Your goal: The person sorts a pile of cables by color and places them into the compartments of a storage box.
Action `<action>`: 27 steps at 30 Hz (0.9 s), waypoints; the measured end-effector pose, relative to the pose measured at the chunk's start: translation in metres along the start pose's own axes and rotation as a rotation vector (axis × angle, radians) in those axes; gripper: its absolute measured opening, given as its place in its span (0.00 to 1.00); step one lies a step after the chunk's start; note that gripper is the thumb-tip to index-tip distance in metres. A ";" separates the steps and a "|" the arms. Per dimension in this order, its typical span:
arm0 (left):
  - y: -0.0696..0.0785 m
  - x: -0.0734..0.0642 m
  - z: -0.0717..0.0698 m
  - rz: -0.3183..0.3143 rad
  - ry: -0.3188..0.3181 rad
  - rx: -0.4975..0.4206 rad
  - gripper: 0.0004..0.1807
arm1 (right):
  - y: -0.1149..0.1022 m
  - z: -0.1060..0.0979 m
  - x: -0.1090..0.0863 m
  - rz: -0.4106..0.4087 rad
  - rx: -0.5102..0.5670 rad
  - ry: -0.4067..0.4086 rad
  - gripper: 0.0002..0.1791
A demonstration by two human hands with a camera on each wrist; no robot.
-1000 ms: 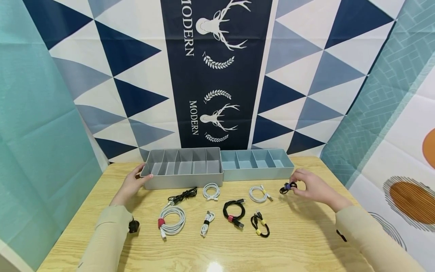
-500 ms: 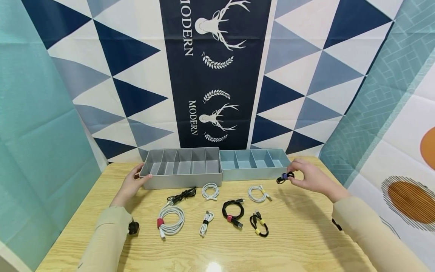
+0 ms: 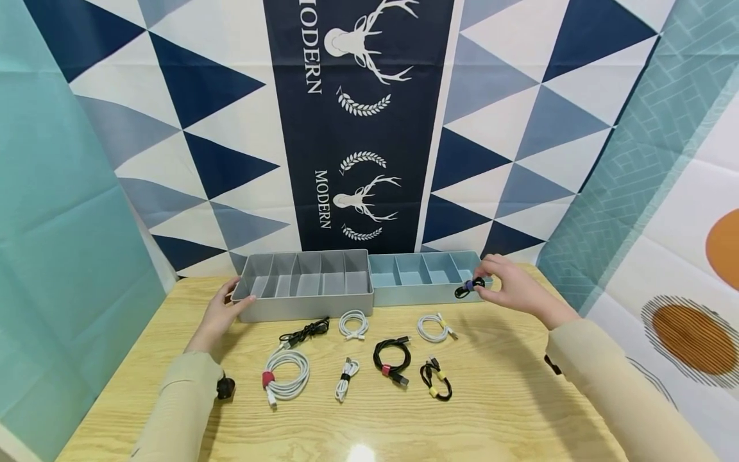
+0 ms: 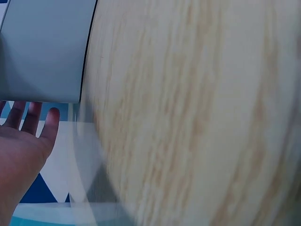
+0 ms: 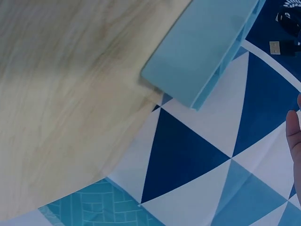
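Note:
In the head view my right hand (image 3: 508, 287) pinches a small coiled black USB cable (image 3: 470, 287) with a purple tie, held up at the front right of the blue divided box (image 3: 427, 295). The right wrist view shows the cable's metal plug (image 5: 282, 48) at its right edge, beside my fingertips (image 5: 292, 121). My left hand (image 3: 222, 314) rests against the left end of the grey divided box (image 3: 306, 308), its thumb at the front corner. Its fingers (image 4: 32, 117) look straight in the left wrist view and touch the box's end.
Coiled cables lie before the boxes: a black one (image 3: 308, 330), a white one with a red tie (image 3: 297, 385), white ones (image 3: 353, 326) (image 3: 344, 380) (image 3: 433, 328), a black one with a red tie (image 3: 378, 359) and one with yellow ties (image 3: 444, 390). Patterned cloth (image 3: 352, 128) hangs behind.
My right hand has lifted the black cable and carried it leftward, up to the right end of the blue box. My left hand stays at the grey box; the head view has shifted slightly.

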State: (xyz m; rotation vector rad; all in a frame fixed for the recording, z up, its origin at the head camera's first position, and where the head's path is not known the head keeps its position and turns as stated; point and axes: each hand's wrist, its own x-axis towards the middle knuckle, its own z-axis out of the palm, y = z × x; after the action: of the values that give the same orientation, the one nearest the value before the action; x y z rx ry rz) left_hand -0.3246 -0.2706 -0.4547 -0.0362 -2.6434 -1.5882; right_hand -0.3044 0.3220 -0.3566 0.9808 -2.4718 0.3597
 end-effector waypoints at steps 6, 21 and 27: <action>-0.003 -0.001 0.000 0.008 -0.001 -0.016 0.46 | -0.005 0.000 0.015 0.014 0.002 0.002 0.09; -0.009 0.003 0.003 -0.013 0.005 -0.014 0.43 | -0.009 0.008 0.039 -0.029 0.034 0.022 0.08; -0.006 0.001 0.002 -0.018 0.000 -0.003 0.45 | -0.011 0.014 0.047 -0.036 0.048 0.064 0.09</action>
State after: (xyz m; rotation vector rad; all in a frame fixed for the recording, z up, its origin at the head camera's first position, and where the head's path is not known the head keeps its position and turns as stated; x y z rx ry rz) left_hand -0.3265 -0.2713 -0.4611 -0.0128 -2.6484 -1.5975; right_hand -0.3317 0.2814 -0.3440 1.0161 -2.3950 0.4336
